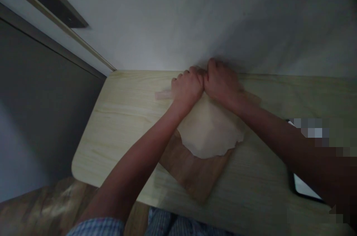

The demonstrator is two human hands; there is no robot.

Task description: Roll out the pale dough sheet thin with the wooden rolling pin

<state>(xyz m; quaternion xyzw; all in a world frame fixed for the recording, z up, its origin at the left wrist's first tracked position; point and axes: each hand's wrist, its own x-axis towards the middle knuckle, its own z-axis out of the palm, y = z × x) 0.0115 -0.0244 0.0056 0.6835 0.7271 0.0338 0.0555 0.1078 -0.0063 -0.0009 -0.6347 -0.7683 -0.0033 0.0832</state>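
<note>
Both hands meet near the table's back edge, at the top of a pale, thin sheet with a ragged lower edge [210, 135]. My left hand [188, 85] has its fingers curled and presses against the other. My right hand [221, 79] is also closed, its knuckles toward the wall. What the fingers of each hand hold is hidden. Under the pale sheet lies a brown, flat piece [195, 174], one corner pointing toward me. A pinkish strip [162, 95] sticks out left of my left hand, and a tan edge shows beyond my right wrist.
The light wooden table [122, 117] stands against a white wall [156, 24]. A dark-edged device with a bright screen [305, 187] lies partly under my right forearm. At the upper left is a dark metal plate [61, 9].
</note>
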